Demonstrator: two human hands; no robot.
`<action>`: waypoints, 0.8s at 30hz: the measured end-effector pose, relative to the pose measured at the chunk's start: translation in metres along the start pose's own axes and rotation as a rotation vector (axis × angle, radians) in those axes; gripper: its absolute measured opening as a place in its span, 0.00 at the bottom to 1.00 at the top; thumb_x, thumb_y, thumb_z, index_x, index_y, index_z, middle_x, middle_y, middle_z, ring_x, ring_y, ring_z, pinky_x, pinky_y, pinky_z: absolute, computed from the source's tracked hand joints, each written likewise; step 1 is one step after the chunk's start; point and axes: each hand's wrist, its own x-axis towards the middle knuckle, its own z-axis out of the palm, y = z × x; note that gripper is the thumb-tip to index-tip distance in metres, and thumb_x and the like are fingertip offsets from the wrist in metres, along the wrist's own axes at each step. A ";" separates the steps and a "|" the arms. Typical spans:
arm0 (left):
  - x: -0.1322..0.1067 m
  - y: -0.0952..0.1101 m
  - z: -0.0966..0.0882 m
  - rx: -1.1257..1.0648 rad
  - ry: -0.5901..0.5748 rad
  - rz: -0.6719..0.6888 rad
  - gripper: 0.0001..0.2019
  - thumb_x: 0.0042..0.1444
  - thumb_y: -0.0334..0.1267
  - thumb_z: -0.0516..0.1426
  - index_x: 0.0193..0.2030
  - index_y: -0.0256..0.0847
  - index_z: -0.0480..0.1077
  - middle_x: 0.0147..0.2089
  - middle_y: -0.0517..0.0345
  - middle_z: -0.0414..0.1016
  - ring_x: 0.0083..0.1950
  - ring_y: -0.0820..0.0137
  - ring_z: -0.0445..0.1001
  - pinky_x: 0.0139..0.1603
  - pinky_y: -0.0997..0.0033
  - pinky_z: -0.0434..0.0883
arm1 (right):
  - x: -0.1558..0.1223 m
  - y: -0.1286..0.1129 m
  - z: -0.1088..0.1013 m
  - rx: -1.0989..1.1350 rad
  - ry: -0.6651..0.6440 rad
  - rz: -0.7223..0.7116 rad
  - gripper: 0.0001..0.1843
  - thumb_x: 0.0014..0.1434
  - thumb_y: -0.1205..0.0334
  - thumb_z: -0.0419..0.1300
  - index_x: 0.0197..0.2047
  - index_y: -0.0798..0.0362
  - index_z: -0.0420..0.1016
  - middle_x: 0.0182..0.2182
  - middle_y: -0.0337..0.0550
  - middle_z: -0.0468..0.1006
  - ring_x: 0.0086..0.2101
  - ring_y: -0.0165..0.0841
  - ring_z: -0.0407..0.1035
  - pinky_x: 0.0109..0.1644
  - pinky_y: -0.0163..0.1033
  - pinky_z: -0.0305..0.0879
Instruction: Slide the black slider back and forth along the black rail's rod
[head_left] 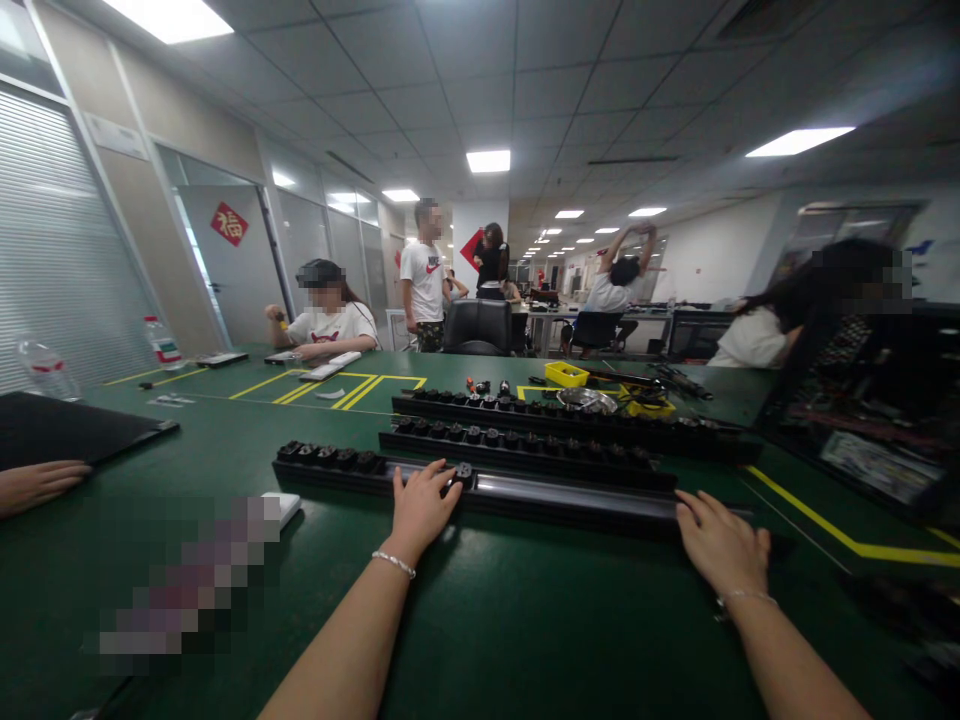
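Observation:
A long black power strip housing (570, 493) lies across the green table before me, with several black socket modules (345, 457) at its left end. One single socket module (463, 474) sits apart from them, further right in the channel. My left hand (424, 510) rests on the housing with spread fingers, thumb and index finger against that single socket's left side. Around the housing's right end my right hand (724, 540) has its fingers bent over the edge. Bracelets show on both wrists. Behind are two more strips (525, 445) filled with sockets.
A yellow tray (566, 374) and a metal bowl (587, 400) stand behind the strips. At left lie a blurred-out object (202, 580) and a black panel (75, 430) with another person's hand (45, 485) beside it. A dark equipment case (885, 420) stands right. People sit and stand beyond.

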 end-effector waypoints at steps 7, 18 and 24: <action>-0.001 0.001 0.005 -0.022 0.002 0.098 0.18 0.58 0.46 0.45 0.51 0.47 0.66 0.58 0.59 0.65 0.56 0.66 0.64 0.64 0.53 0.44 | 0.000 0.001 0.001 -0.007 -0.004 0.000 0.32 0.56 0.46 0.34 0.56 0.46 0.64 0.57 0.45 0.62 0.54 0.48 0.56 0.57 0.59 0.44; -0.001 0.001 0.007 -0.059 -0.004 0.102 0.17 0.58 0.47 0.45 0.49 0.50 0.67 0.58 0.61 0.65 0.56 0.67 0.64 0.64 0.52 0.43 | 0.000 0.000 0.000 -0.012 -0.037 0.019 0.33 0.57 0.46 0.33 0.58 0.47 0.63 0.58 0.46 0.60 0.55 0.48 0.54 0.58 0.59 0.41; 0.000 -0.001 0.008 -0.077 -0.007 0.106 0.17 0.58 0.48 0.45 0.50 0.51 0.66 0.58 0.61 0.65 0.56 0.67 0.64 0.63 0.51 0.42 | 0.000 0.000 0.001 0.000 -0.013 0.002 0.32 0.57 0.46 0.34 0.57 0.47 0.64 0.57 0.47 0.61 0.54 0.49 0.55 0.58 0.60 0.42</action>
